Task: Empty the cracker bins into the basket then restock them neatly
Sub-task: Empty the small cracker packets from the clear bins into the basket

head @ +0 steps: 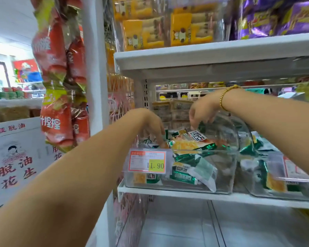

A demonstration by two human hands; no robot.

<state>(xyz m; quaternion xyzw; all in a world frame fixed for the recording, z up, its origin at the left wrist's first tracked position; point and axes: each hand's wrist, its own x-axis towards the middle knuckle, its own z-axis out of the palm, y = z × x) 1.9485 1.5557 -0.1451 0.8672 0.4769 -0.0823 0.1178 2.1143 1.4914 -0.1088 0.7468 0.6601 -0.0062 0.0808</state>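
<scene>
**Both hands in the cracker bin, mid-shelf**

Looking down at a clear bin (223,177) on the middle shelf (168,192), roughly half full of green-and-orange cracker packets (187,173), all jumbled, some flat, some on edge. Price tag (147,161) clipped to the bin's front left, reading 11.90.

Got the left hand (150,124) dipped in at the front left corner, fingers (160,139) pointing down and touching the packets right behind the tag. Gripping anything or just touching? Can't tell, too blurry.

Then the right hand (202,111), gold bead bracelet (225,97) on the wrist, reaching in further back. Fingers curled down, pinching the top edge of a tilted packet (197,137) with a black-and-white label.

Just beside on the right, a second bin (248,182) with the same sort of packets. Up top, yellow packs (144,34) and purple bags (275,16) on the upper shelf (212,52). Off to the left, red snack bags (55,68) hanging in a strip, plus a white carton (16,157) with red lettering.
</scene>
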